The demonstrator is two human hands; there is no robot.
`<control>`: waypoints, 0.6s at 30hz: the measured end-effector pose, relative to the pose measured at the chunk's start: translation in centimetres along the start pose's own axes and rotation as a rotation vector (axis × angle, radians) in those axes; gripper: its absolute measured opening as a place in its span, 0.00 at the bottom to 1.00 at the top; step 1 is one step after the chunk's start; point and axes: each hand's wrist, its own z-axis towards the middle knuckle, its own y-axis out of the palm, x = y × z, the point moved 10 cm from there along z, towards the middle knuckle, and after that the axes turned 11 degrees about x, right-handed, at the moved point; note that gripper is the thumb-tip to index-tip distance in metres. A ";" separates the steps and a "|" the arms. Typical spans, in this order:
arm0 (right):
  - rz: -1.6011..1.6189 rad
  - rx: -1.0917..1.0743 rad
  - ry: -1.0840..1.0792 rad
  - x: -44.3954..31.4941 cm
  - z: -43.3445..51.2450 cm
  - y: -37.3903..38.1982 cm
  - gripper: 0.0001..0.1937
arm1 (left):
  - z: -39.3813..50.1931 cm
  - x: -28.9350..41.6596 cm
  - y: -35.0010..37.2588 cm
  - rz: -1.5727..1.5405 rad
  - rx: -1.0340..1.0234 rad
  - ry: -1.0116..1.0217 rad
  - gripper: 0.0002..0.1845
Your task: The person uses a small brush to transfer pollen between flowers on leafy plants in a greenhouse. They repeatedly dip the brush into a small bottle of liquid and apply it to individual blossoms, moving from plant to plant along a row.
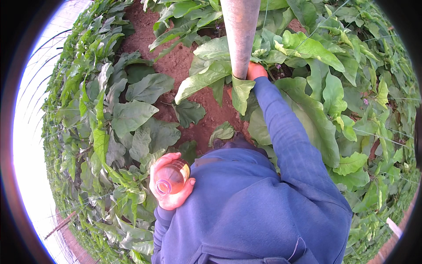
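Note:
An uncapped clear plastic bottle (173,176) with reddish liquid and a partly visible yellow label is in my left hand (168,200), at the left side of my blue top. The bottle's open mouth faces up towards the camera. My right arm reaches forward, and my right hand (256,71) is among large green leaves, right beside a pale upright post (240,36). Its fingers are hidden behind the post and the leaves, so what they touch cannot be told. A folded leaf (242,94) hangs just below the hand.
Dense leafy plants (132,117), some with small purple flowers, stand on both sides. Thin strings (382,137) run through the foliage. Reddish bare soil (197,115) shows between the rows. Curved hoops and bright sheeting are at the far left.

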 end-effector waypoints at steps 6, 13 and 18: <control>0.013 0.009 -0.028 0.7 0.9 0.1 0.14 | 0.4 -0.1 0.0 -0.071 0.038 -0.002 0.45; 0.003 -0.076 -0.022 1.4 0.4 0.6 0.26 | 0.4 -0.4 -0.2 -0.085 0.031 -0.013 0.45; 0.070 0.085 -0.090 -0.1 -0.2 -2.9 0.21 | 0.3 -0.2 -0.7 -0.082 0.032 0.021 0.45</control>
